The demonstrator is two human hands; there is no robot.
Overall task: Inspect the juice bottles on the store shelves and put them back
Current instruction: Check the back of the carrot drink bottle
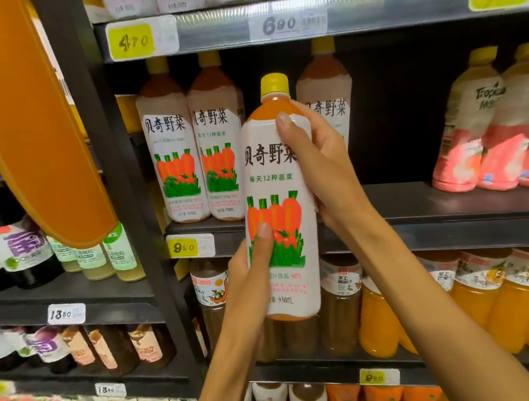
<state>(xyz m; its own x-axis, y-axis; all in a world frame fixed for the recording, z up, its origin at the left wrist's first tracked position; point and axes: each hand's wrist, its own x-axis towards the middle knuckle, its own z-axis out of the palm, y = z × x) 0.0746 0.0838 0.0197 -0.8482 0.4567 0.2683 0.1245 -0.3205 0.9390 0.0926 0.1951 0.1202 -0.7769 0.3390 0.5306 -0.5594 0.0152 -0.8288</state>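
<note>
1. Head view: carrot juice bottle (279,199) upright at frame centre, held off the shelf (413,204), yellow cap at 12 o'clock, label facing camera.
2. Right hand (323,171) grips the bottle's upper part from 3 o'clock; fingers (284,122) curled round the shoulder.
3. Left hand (251,282) holds the lower part from 7 o'clock, thumb pressed on the label.
4. Three matching bottles (172,150) stand behind on the shelf, at 10 to 1 o'clock.
5. Pink-labelled bottles (484,141) at 3 o'clock.
</note>
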